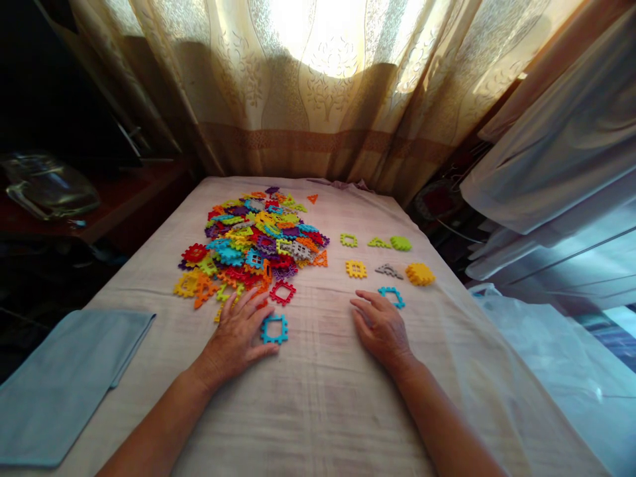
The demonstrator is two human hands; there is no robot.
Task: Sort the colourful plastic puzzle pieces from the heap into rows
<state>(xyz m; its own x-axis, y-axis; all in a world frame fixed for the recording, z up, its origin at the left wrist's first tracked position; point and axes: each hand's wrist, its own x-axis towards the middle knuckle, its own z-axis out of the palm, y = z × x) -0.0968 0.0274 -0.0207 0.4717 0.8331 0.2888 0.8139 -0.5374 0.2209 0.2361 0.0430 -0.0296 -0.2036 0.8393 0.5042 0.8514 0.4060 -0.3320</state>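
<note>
My left hand [243,331] lies with spread fingers at the near edge of a heap of colourful plastic interlocking tiles [253,238]. Beside its fingers is a blue square frame tile [275,328], and a red frame tile [283,292] lies just beyond. My right hand [380,324] rests on the cloth, fingers stretched out, next to another blue frame tile [391,297] that it partly borders. Farther off are a yellow window tile [356,269], a grey triangular tile [389,271], a yellow tile stack [420,273], a green frame tile [348,240] and a green tile stack [400,243].
A pale sheet [318,411] covers the table. At the left lies a folded blue cloth [74,377]; a glass jug [47,185] stands on a dark side table. Curtains [298,99] hang behind, and a clear plastic bag [556,358] is at the right.
</note>
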